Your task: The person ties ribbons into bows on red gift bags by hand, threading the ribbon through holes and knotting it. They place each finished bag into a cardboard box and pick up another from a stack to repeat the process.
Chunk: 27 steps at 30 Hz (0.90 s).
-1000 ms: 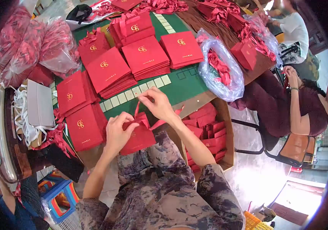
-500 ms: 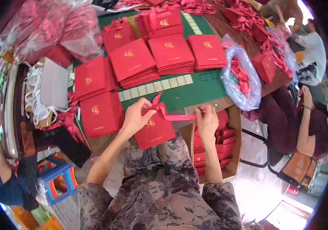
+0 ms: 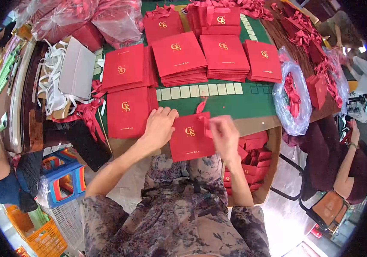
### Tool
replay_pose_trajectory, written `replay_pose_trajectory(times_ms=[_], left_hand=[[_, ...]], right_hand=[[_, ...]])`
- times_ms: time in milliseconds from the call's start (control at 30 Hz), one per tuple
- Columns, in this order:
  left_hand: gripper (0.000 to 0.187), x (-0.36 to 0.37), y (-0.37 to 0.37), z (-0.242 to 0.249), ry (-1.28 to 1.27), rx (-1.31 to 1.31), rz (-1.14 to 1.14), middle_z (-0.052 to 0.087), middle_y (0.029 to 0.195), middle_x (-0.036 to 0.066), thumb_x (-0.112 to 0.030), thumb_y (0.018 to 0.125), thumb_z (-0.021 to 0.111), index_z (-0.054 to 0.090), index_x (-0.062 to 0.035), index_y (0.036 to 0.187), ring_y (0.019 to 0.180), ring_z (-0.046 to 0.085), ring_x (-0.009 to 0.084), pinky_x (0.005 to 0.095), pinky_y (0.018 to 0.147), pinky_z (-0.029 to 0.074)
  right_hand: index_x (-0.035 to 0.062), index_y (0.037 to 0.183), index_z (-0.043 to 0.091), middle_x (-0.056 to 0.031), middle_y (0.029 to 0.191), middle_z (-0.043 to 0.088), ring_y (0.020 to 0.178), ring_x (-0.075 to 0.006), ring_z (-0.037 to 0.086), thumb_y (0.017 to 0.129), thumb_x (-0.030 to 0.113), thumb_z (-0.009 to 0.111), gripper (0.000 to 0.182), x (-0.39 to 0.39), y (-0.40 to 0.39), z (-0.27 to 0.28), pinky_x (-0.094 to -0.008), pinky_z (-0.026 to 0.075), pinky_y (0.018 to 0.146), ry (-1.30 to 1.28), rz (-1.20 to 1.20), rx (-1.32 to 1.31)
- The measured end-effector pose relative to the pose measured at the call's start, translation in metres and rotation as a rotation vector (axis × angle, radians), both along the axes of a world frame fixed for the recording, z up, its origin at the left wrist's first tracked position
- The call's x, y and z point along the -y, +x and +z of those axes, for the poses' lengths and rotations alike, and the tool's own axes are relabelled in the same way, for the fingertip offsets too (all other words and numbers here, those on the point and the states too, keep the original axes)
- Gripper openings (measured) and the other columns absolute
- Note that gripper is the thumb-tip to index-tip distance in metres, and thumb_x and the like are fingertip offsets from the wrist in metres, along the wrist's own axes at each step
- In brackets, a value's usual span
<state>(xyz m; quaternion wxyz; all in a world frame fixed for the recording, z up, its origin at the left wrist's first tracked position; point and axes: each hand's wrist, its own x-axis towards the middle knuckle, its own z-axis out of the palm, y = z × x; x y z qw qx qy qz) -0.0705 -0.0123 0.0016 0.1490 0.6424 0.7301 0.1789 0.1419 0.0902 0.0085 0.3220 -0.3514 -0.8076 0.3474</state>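
A flat red gift bag point(image 3: 190, 141) with a gold monogram is in front of my lap, at the table's near edge. My left hand point(image 3: 161, 127) is closed at its upper left side, the fingers curled and the thumb against the edge. A pink-red ribbon point(image 3: 201, 105) sticks up from the bag's top. On the bag's upper right, my right hand point(image 3: 225, 138) is blurred by motion, its fingers pinched on the ribbon. Just left of my left hand stands a stack of similar red bags point(image 3: 127, 113).
More red bag stacks point(image 3: 179, 53) stand along the green mat point(image 3: 217, 103). A carton of red bags point(image 3: 273, 171) is below at right. A clear plastic bag with ribbons point(image 3: 292, 100) is at the table's right. People sit or stand on both sides.
My right hand has come left, from holding the ribbon stretched out to close against the bag. My left fingers have shifted from the bag's top to its left edge. The view has turned slightly.
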Motion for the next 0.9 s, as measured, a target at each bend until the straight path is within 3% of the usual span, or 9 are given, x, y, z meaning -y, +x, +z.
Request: replay_pose_trajectory(times_ms=[133, 233, 300, 400, 533, 633, 700, 833, 900], left_hand=[[0.039, -0.003, 0.000, 0.001, -0.019, 0.077, 0.028, 0.060, 0.099, 0.012, -0.003, 0.070, 0.078, 0.058, -0.0069, 0.103, 0.096, 0.059, 0.0335, 0.0443, 0.083, 0.047], [0.035, -0.005, -0.007, -0.002, -0.057, 0.112, 0.016, 0.061, 0.096, 0.012, -0.002, 0.071, 0.076, 0.059, -0.0059, 0.101, 0.096, 0.059, 0.0345, 0.0442, 0.081, 0.049], [0.027, -0.007, -0.015, -0.007, -0.191, 0.233, -0.006, 0.063, 0.089, 0.013, 0.000, 0.072, 0.073, 0.060, -0.0031, 0.095, 0.090, 0.062, 0.0344, 0.0444, 0.077, 0.050], [0.019, -0.011, -0.024, -0.011, -0.175, 0.428, -0.031, 0.065, 0.081, 0.015, -0.001, 0.074, 0.071, 0.061, -0.0003, 0.090, 0.081, 0.065, 0.0334, 0.0450, 0.072, 0.051], [0.014, -0.015, -0.028, -0.004, -0.204, 0.472, -0.043, 0.067, 0.080, 0.017, -0.001, 0.078, 0.067, 0.062, 0.0012, 0.091, 0.076, 0.067, 0.0328, 0.0436, 0.070, 0.052], [0.014, -0.016, -0.027, 0.002, -0.260, 0.532, -0.041, 0.068, 0.082, 0.017, -0.003, 0.083, 0.063, 0.063, 0.0019, 0.096, 0.078, 0.069, 0.0301, 0.0404, 0.071, 0.052], [0.015, -0.016, -0.025, 0.001, -0.309, 0.676, 0.019, 0.070, 0.083, 0.015, -0.004, 0.088, 0.061, 0.065, 0.0021, 0.101, 0.078, 0.068, 0.0208, 0.0350, 0.071, 0.052], [0.018, -0.020, -0.025, 0.002, -0.388, 0.809, 0.063, 0.073, 0.086, 0.016, -0.008, 0.087, 0.062, 0.069, 0.0023, 0.101, 0.083, 0.071, 0.0228, 0.0362, 0.075, 0.054], [0.017, -0.022, -0.023, 0.000, -0.415, 0.879, 0.063, 0.070, 0.087, 0.006, -0.008, 0.091, 0.063, 0.069, 0.0028, 0.103, 0.080, 0.062, 0.0099, 0.0277, 0.074, 0.051]], right_hand=[[0.0046, 0.098, 0.063, -0.0129, 0.093, 0.063, 0.080, -0.0302, 0.064, 0.083, -0.005, 0.069, 0.018, 0.027, -0.038, -0.015, -0.0366, 0.053, 0.068, -0.026, 0.145, -0.021], [0.0049, 0.097, 0.063, -0.0127, 0.093, 0.060, 0.083, -0.0328, 0.062, 0.082, 0.000, 0.071, 0.018, 0.034, -0.046, -0.032, -0.0416, 0.052, 0.071, 0.115, 0.134, 0.119], [0.0060, 0.098, 0.063, -0.0116, 0.093, 0.058, 0.084, -0.0328, 0.060, 0.081, 0.004, 0.073, 0.020, 0.035, -0.044, -0.037, -0.0433, 0.051, 0.072, 0.127, 0.093, 0.177], [0.0063, 0.096, 0.063, -0.0108, 0.094, 0.058, 0.084, -0.0319, 0.061, 0.080, 0.005, 0.074, 0.020, 0.033, -0.039, -0.037, -0.0420, 0.051, 0.072, 0.215, 0.122, 0.207], [0.0070, 0.095, 0.064, -0.0096, 0.095, 0.059, 0.085, -0.0309, 0.060, 0.078, 0.005, 0.075, 0.020, 0.033, -0.039, -0.032, -0.0419, 0.051, 0.072, 0.231, 0.117, 0.152], [0.0066, 0.093, 0.064, -0.0098, 0.095, 0.060, 0.084, -0.0312, 0.060, 0.078, 0.004, 0.075, 0.019, 0.035, -0.039, -0.033, -0.0418, 0.051, 0.072, 0.254, 0.126, 0.121], [0.0055, 0.092, 0.065, -0.0106, 0.091, 0.063, 0.080, -0.0320, 0.061, 0.079, 0.005, 0.075, 0.016, 0.035, -0.038, -0.031, -0.0409, 0.050, 0.072, 0.179, 0.103, 0.028], [0.0038, 0.090, 0.065, -0.0118, 0.085, 0.065, 0.074, -0.0330, 0.061, 0.082, 0.008, 0.074, 0.013, 0.038, -0.031, -0.009, -0.0405, 0.049, 0.070, 0.024, 0.085, 0.051], [0.0033, 0.088, 0.065, -0.0123, 0.081, 0.065, 0.071, -0.0321, 0.061, 0.084, 0.009, 0.072, 0.011, 0.038, -0.029, -0.001, -0.0403, 0.048, 0.068, 0.020, 0.108, 0.121]])
